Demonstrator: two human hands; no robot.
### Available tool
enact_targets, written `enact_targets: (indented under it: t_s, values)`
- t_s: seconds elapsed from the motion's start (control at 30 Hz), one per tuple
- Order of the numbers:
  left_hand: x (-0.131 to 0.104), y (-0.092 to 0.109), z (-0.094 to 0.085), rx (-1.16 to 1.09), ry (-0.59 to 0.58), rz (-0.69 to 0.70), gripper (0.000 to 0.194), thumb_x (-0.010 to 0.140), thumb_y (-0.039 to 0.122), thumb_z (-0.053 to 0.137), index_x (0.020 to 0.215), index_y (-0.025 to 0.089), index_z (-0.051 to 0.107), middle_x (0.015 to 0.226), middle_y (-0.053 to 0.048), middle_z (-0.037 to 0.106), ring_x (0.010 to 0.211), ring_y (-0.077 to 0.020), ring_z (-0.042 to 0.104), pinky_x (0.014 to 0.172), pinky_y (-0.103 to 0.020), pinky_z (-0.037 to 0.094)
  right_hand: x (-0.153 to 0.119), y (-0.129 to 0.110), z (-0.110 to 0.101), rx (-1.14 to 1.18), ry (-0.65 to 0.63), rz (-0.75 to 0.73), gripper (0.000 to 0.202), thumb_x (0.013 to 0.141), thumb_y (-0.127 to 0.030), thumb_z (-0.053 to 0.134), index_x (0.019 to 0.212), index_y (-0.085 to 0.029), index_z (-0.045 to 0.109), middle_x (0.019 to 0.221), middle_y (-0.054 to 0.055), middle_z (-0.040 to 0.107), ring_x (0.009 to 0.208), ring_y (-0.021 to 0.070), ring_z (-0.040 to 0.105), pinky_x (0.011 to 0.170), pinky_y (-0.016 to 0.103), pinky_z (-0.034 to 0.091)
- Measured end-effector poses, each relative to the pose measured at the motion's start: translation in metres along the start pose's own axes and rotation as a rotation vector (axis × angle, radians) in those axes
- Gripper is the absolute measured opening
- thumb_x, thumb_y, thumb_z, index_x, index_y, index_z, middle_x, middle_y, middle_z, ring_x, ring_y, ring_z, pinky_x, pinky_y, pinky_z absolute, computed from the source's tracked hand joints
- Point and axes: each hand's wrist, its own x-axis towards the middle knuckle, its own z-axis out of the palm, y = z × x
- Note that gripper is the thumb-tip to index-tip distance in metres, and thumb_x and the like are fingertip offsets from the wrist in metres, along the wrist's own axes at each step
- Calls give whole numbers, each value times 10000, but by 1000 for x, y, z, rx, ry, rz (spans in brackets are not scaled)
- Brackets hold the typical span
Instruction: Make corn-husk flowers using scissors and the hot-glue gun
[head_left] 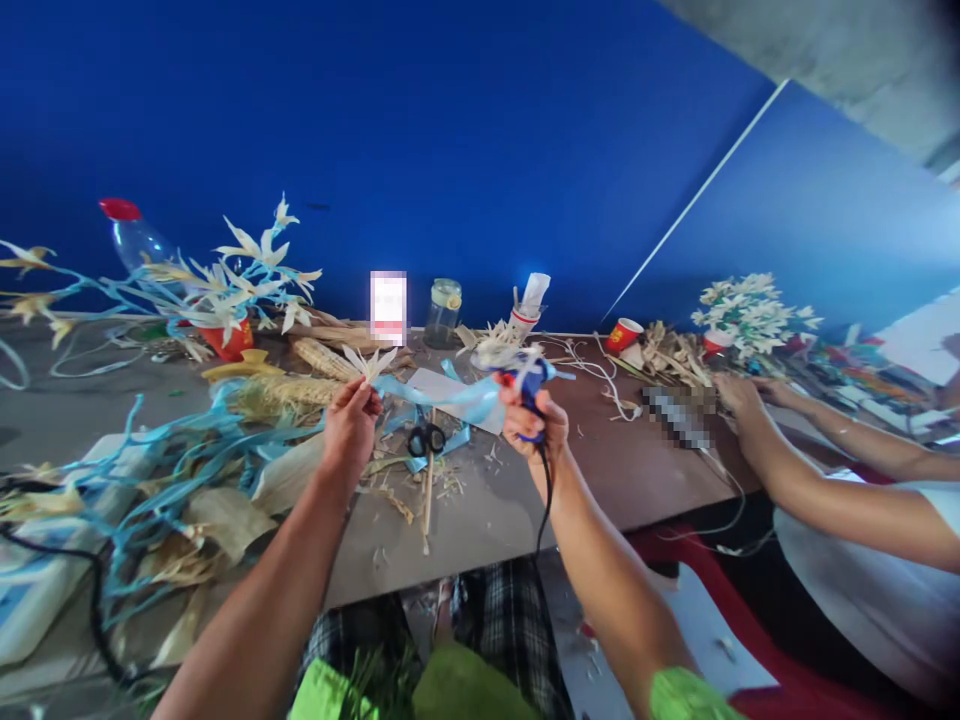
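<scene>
My left hand (pixel 352 418) pinches the base of a pale husk flower (pixel 370 364), its pointed petals spread upward. A blue glue gun (pixel 531 385) with a black cord is in the grip of my right hand (pixel 534 425). Between the hands stretches a light blue ribbon (pixel 442 395); whether either hand holds its ends I cannot tell. Below it, black-handled scissors (pixel 426 438) lie on the table beside a thin stick (pixel 428 500). The glue gun's nozzle is blurred, and it is apart from the flower.
Blue-wrapped stems (pixel 161 470) and dry husks (pixel 232 510) cover the left side. At the back stand a red cup (pixel 229 340) of husk flowers, a glass jar (pixel 443 315) and another red cup (pixel 624 336). At right, a co-worker's arms (pixel 795 450) reach over the table.
</scene>
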Motion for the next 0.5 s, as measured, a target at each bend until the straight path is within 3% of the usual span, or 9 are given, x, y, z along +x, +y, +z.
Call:
enact_targets:
  t_s: [0.03, 0.1, 0.17, 0.23, 0.3, 0.4, 0.5]
  values:
    - [0, 0, 0, -6, -4, 3, 254, 572, 210, 749, 791, 170, 627, 566, 40, 549, 533, -61, 495, 525, -195, 370, 0, 8, 5, 79, 50, -52, 505, 802, -567, 406, 1009, -152, 606, 788, 29, 579, 418, 39, 195, 360, 176, 247]
    - [0, 1, 0, -14, -4, 7, 250, 572, 210, 754, 786, 165, 631, 564, 40, 547, 531, -60, 492, 532, -197, 375, 0, 22, 13, 192, 49, -12, 366, 813, -475, 467, 964, -168, 598, 742, -1, 561, 399, 32, 172, 341, 163, 241]
    - [1, 1, -1, -14, -3, 6, 241, 581, 218, 754, 782, 159, 635, 562, 35, 550, 521, -58, 486, 532, -198, 377, -1, 33, 22, 313, -53, 30, 273, 813, -418, 516, 898, -170, 592, 661, -33, 533, 360, 15, 149, 312, 153, 217]
    - [1, 0, -1, -9, -17, 3, 232, 591, 221, 752, 783, 156, 639, 556, 31, 553, 512, -57, 482, 526, -196, 371, -3, 38, 33, 599, -169, -77, 311, 826, -475, 498, 868, -181, 588, 583, -54, 511, 314, 7, 187, 290, 145, 215]
    - [1, -2, -1, -1, -30, 7, 230, 596, 219, 751, 788, 156, 641, 554, 31, 558, 509, -55, 482, 523, -193, 368, -5, 37, 50, 1010, -325, -236, 375, 839, -539, 453, 875, -189, 582, 571, -46, 544, 301, 8, 306, 296, 134, 270]
    - [2, -5, -2, 21, -25, 8, 238, 596, 223, 756, 793, 154, 643, 550, 32, 565, 496, -53, 480, 518, -191, 373, -9, 22, 80, 1516, -684, -214, 357, 897, -482, 376, 925, -167, 541, 682, 15, 627, 404, 26, 515, 385, 130, 408]
    - [2, -7, -4, 49, -20, 5, 252, 593, 240, 761, 801, 155, 646, 545, 34, 567, 490, -56, 485, 511, -194, 379, -11, 3, 100, 1756, -950, -307, 277, 881, -433, 447, 920, -172, 532, 719, 41, 651, 492, 79, 601, 462, 186, 475]
